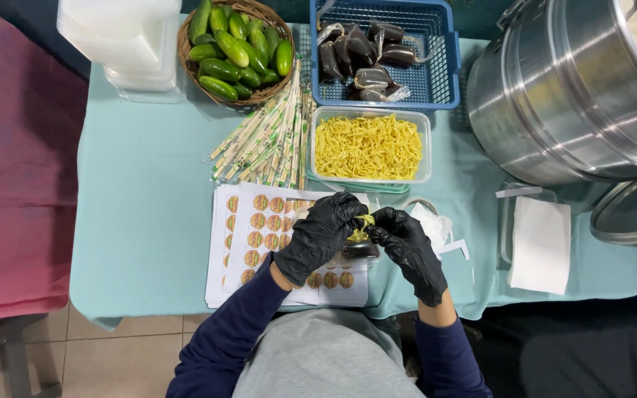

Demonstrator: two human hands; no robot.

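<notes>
Both my hands wear black gloves and meet over the front of the table. My left hand (320,234) and my right hand (407,247) pinch a small bunch of yellow noodles (361,228) between their fingertips. Under the noodles sits a small dark container (361,250), partly hidden by my fingers. I cannot tell which hand bears the noodles' weight. A clear tub of yellow noodles (369,147) stands just beyond my hands.
Sticker sheets (259,228) lie under my left hand. Wrapped chopsticks (270,140), a wicker basket of cucumbers (236,48), a blue basket of dark sauce packets (381,51), stacked clear lids (123,40), a large steel pot (569,88) and a white napkin (541,243) surround them.
</notes>
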